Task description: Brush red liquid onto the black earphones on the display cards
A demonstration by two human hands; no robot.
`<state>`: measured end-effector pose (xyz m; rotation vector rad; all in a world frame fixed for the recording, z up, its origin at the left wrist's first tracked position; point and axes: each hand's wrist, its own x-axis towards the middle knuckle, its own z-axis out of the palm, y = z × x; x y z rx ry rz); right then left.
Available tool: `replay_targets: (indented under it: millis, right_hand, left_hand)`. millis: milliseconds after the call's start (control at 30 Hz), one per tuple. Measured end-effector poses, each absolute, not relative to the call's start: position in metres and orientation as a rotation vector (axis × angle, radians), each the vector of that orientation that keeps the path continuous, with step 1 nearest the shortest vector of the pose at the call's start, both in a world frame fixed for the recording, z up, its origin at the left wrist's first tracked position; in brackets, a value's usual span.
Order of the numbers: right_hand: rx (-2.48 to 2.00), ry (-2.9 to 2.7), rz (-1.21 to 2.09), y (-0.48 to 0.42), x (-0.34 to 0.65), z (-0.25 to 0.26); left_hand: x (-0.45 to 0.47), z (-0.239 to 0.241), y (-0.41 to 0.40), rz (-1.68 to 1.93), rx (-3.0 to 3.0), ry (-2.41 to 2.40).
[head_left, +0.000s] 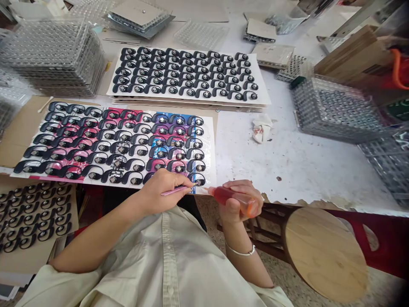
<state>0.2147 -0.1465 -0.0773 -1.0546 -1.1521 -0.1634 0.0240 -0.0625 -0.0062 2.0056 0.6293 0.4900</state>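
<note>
1. Bottle (226, 196): translucent red, fine-tipped, gripped in the right hand (239, 187).
2. Pink stick (176, 190): slim, pinched in the left hand (162, 186).
3. Black hooked pieces (142, 152): silvery-centred, in rows on the near sheet (209, 150).

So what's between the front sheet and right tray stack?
Between the front sheet and tray stack, the head view shows a crumpled, stained tissue on the tabletop.
</note>
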Motion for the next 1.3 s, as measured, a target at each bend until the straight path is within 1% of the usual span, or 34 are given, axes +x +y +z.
replay_targets:
  millis: [300,500,800,1300]
  right_hand:
    - [-1.111,-1.159,-0.168,-0.1478,0.214,-0.0787]
    - [-1.052,-1.024,-0.24,-0.1441,0.214,-0.084]
    - [-1.066,-1.18,-0.166,-0.1469,0.217,-0.0786]
    - [-1.087,-1.223,-0.241,-0.149,0.2164,-0.0843]
  left_hand:
    - [0.0248,-0.0026,-0.0622,0.445,2.004,0.641]
    - [0.0244,-0.0019,-0.0624,0.454,2.005,0.654]
    - [0.0247,-0.0021,-0.062,0.454,2.0,0.641]
    - [0.025,-0.0045,-0.0613,0.441,1.981,0.647]
